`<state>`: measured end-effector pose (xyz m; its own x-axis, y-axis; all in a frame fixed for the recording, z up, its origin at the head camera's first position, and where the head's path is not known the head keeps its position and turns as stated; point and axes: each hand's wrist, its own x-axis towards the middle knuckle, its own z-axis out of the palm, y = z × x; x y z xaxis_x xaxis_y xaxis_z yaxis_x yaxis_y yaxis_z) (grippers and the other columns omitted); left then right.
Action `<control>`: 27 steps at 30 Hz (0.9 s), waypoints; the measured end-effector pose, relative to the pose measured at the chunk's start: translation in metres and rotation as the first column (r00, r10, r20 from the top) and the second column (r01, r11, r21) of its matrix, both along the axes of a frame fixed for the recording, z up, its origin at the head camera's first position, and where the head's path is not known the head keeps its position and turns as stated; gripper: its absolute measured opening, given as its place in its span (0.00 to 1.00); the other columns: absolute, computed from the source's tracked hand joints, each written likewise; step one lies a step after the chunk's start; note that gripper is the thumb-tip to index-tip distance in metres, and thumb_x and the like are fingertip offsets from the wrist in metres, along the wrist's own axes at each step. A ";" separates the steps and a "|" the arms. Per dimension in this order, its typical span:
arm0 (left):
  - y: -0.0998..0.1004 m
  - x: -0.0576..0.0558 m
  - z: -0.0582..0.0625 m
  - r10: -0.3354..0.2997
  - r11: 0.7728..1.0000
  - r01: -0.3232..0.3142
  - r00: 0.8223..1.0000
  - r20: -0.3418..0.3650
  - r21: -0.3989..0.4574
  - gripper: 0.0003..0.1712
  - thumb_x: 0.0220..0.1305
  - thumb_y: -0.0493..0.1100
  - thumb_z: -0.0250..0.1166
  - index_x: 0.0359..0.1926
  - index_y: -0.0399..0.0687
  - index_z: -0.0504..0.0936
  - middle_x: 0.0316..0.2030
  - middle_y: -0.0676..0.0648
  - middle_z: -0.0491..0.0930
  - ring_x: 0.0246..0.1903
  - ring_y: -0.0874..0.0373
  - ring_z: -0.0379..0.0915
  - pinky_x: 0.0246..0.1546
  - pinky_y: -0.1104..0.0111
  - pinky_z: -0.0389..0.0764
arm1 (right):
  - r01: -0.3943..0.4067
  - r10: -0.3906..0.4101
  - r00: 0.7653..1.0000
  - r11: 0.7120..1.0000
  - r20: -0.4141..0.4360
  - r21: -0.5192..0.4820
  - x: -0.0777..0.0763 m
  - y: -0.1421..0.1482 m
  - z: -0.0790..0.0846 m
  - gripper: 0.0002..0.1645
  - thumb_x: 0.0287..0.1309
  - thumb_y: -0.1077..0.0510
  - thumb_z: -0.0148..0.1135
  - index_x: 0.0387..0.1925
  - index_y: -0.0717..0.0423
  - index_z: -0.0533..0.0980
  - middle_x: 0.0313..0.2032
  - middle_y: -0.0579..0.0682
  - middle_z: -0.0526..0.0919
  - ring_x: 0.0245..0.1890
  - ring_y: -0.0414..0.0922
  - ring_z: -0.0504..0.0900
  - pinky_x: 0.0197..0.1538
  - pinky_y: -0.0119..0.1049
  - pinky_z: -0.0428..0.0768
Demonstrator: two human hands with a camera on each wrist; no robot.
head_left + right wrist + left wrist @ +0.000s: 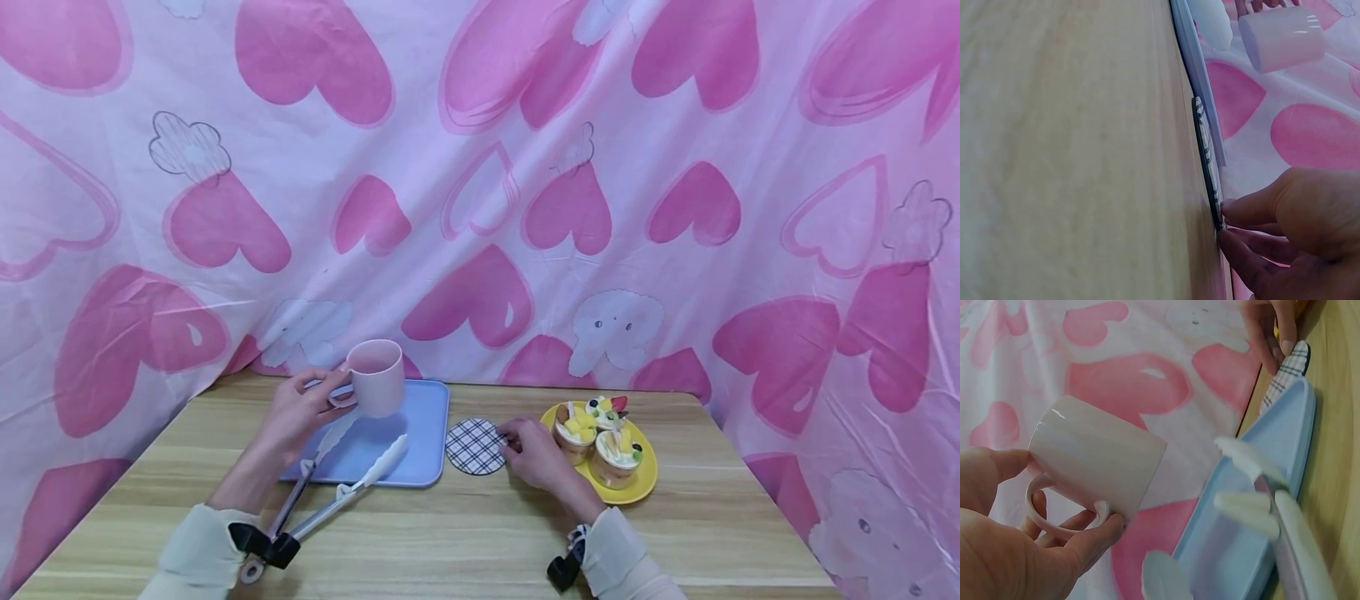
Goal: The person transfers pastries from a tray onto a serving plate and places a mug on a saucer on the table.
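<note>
My left hand [296,410] holds a pale pink mug [377,385] by its handle, upright and raised over the blue tray [426,425]. In the left wrist view, fingers pass through the mug's handle [1063,528] and the thumb lies near the rim. At the right, a round black-and-white plaid coaster [476,448] lies flat on the table beside the tray. The thumb and fingers of my right hand [538,457] pinch its right edge, as the right wrist view shows at the coaster [1208,159].
White-tipped metal tongs [386,460] lie spread, tips over the tray and hinge end near my left wrist. Right of my right hand, a yellow plate [647,467] bears 3 fruit-topped dessert cups [617,460]. A pink heart-print curtain [465,208] hangs behind the wooden table [450,542].
</note>
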<state>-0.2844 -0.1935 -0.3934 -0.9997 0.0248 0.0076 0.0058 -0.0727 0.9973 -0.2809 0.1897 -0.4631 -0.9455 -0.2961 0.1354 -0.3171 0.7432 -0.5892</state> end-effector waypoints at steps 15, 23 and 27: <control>0.044 -0.009 0.001 -0.053 0.997 0.054 0.999 -0.010 0.063 0.17 0.78 0.52 0.68 0.45 0.43 0.78 0.47 0.51 0.84 0.44 0.53 0.87 0.55 0.59 0.89 | -0.023 0.022 1.000 1.000 -0.017 -0.018 0.002 -0.001 0.000 0.19 0.71 0.65 0.68 0.61 0.64 0.83 0.59 0.61 0.84 0.52 0.50 0.86 0.56 0.49 0.87; 0.066 -0.012 -0.002 -0.067 0.997 0.067 0.998 -0.003 0.036 0.21 0.77 0.53 0.69 0.47 0.39 0.77 0.53 0.44 0.83 0.48 0.49 0.85 0.58 0.52 0.87 | -0.024 0.024 1.000 1.000 -0.011 -0.015 0.001 -0.001 0.000 0.19 0.71 0.64 0.69 0.61 0.63 0.83 0.59 0.60 0.85 0.53 0.50 0.86 0.55 0.48 0.87; 0.072 -0.013 -0.003 -0.070 0.996 0.071 0.998 -0.004 0.047 0.20 0.77 0.53 0.69 0.46 0.39 0.77 0.54 0.42 0.82 0.49 0.48 0.85 0.59 0.50 0.87 | -0.017 0.017 1.000 1.000 -0.005 -0.011 0.001 -0.001 0.000 0.19 0.71 0.64 0.68 0.62 0.62 0.83 0.59 0.60 0.84 0.52 0.50 0.86 0.55 0.48 0.87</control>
